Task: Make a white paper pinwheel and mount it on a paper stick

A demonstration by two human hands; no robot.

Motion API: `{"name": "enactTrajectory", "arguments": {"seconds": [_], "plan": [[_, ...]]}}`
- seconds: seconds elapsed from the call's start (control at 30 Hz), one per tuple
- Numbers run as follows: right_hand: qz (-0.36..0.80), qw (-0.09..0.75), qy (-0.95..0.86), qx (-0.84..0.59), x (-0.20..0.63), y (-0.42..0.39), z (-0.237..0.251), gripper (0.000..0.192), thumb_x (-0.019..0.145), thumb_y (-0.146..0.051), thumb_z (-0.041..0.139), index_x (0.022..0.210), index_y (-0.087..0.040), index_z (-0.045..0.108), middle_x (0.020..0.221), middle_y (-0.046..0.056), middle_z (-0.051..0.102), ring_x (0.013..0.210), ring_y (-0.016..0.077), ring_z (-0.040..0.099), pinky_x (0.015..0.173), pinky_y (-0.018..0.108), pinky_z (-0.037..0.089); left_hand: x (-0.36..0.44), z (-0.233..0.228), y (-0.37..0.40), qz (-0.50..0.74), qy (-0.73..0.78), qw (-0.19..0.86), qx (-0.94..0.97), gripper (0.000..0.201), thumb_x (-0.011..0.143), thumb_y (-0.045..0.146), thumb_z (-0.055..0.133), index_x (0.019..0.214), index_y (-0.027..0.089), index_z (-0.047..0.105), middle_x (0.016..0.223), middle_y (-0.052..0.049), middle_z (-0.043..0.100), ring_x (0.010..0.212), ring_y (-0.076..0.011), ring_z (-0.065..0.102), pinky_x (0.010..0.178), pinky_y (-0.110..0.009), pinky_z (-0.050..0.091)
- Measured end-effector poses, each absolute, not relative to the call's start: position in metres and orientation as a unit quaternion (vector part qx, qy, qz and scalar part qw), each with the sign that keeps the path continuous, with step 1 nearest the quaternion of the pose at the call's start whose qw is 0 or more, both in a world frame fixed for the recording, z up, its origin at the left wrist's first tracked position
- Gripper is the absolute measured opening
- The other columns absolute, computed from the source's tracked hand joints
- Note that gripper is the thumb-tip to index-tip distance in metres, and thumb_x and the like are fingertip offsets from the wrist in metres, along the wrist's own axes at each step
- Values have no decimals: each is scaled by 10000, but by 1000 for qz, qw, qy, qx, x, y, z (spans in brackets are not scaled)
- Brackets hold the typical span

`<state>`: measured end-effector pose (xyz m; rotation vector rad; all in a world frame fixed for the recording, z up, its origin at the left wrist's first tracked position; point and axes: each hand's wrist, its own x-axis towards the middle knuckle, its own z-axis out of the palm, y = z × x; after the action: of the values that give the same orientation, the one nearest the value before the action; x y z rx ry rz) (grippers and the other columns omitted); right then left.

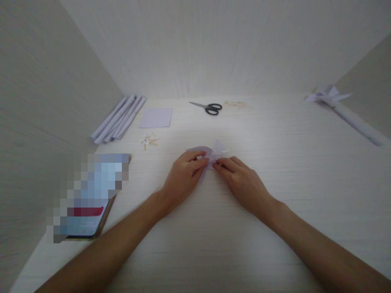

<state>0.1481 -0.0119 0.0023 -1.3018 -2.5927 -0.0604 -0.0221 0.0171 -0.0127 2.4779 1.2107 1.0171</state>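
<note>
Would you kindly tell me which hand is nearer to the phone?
Left. The left hand is right of the phone, apart from it; the right hand is farther right, past the left.

phone [94, 195] by left edge of worktop [290, 171], paper rolls [118, 120] back-left corner, scissors [206, 107] near back edge, paper pinwheel [329, 97] back-right.

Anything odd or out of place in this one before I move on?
The phone at the left looks odd: coarse blocks hide most of its screen and spill past its edge. The small sticks near the square paper lie scattered at mixed angles.
</note>
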Motion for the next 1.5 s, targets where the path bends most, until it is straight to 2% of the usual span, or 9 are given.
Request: {"name": "enactTrajectory", "arguments": {"seconds": [0.3,0.83,1.13,1.3,1.5], "plan": [[-28,122,-886,-446,148,-13,2,278,810,-64,405,1033,-113,563,994,107,591,871,205,499,657,306,520,-22,-15,16,331,422,55,842,194,774,145,479,834,139,663,943,-102,639,812,-155,576,721,-310,496],[-50,106,-888,-446,147,-12,2,263,834,-95,377,1026,-114,556,1038,98,579,855,193,504,579,272,523,-21,-14,14,325,441,67,834,200,772,151,469,818,138,663,951,-101,629,744,-133,572,677,-272,490],[-41,114,-891,-438,147,-12,3,288,809,-56,398,1044,-99,558,1067,117,578,872,202,513,604,298,541,-21,-13,13,325,445,64,832,202,766,139,463,804,143,661,944,-103,630,780,-146,578,700,-293,493],[-55,108,-891,-437,146,-12,3,321,817,-43,360,1032,-135,580,1147,82,564,881,196,516,605,289,552,-21,-13,12,326,447,63,831,202,763,136,461,803,133,659,934,-108,632,807,-161,579,721,-304,491],[-56,106,-891,-438,146,-12,3,302,814,-55,389,1036,-114,585,1150,78,572,884,204,520,596,298,560,-20,-14,12,332,442,63,831,195,750,121,468,800,127,657,925,-109,634,814,-166,581,725,-304,491]]}}
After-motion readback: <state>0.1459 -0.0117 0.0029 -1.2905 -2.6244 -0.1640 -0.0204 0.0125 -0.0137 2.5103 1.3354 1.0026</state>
